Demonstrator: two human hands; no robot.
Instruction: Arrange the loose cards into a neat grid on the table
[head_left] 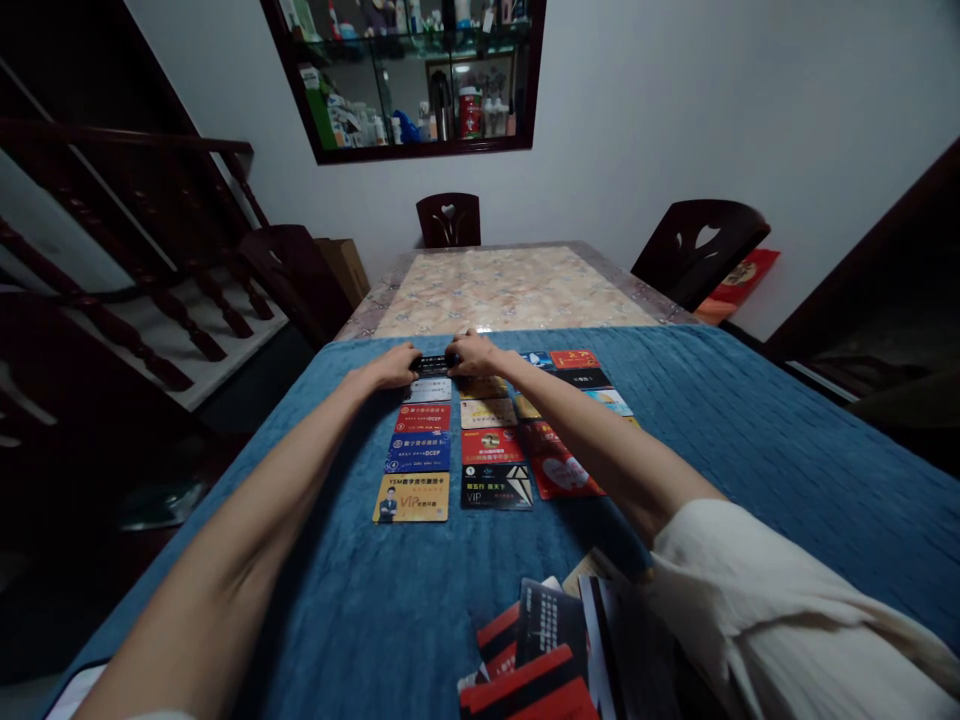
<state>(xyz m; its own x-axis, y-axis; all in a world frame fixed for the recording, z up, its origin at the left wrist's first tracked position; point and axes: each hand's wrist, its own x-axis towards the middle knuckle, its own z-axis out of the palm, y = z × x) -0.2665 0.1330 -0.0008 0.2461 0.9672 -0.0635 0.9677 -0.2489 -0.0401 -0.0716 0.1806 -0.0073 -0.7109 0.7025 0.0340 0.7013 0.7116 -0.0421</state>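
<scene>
Just left of the frame's centre, a black card (433, 365) sits between the left hand (395, 366) and right hand (474, 354), fingers bent at its two ends; whether either grips it, I cannot tell. Card columns (420, 452) fill the middle; a pile (553, 630) lies bottom, right of centre, on blue cloth (352, 610).

Dining table (487, 285): marbled beige at far end
Blue cloth (337, 600): spread over near part
Printed cards (411, 497): flat in columns on the cloth
Card pile (551, 625): loose, overlapping, nearer the camera
</scene>
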